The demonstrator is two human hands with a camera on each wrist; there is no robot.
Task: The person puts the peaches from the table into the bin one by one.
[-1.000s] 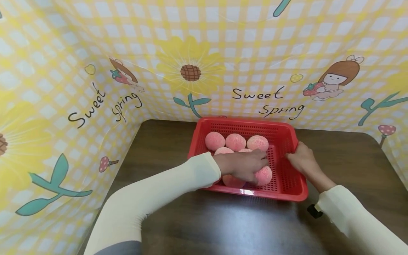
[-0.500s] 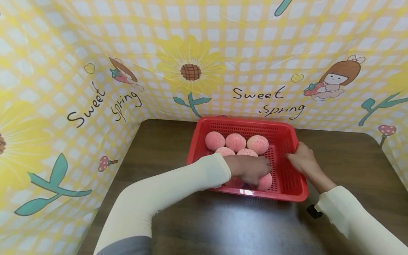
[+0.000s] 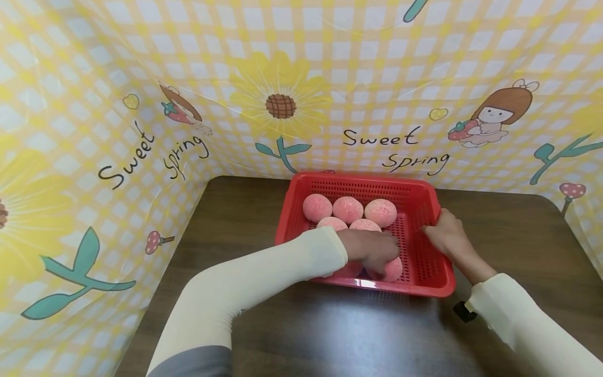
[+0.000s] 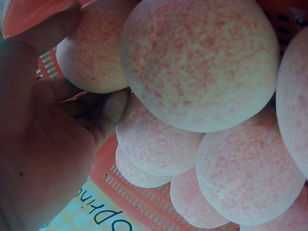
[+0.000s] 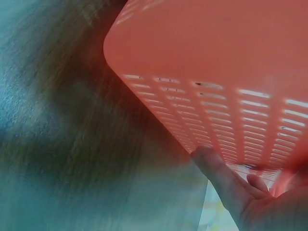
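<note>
A red perforated plastic basket holds several round pink-and-cream peaches, which look like speckled balls in rows. My left hand reaches down into the basket and grips the peach nearest the front right of the group. Seen from the left wrist, thumb and fingers lie around that peach, next to a larger-looking peach. My right hand holds the basket's right side, thumb over the rim. In the right wrist view, fingers rest against the slotted outer wall.
The basket stands on a dark brown wooden table. Behind and to the left hangs a yellow checked cloth with flowers and lettering. A small black object is by the right sleeve.
My left hand has shifted slightly right and toward the basket's front, and the front-right peach has moved a little toward the near wall. The right hand stays on the basket.
</note>
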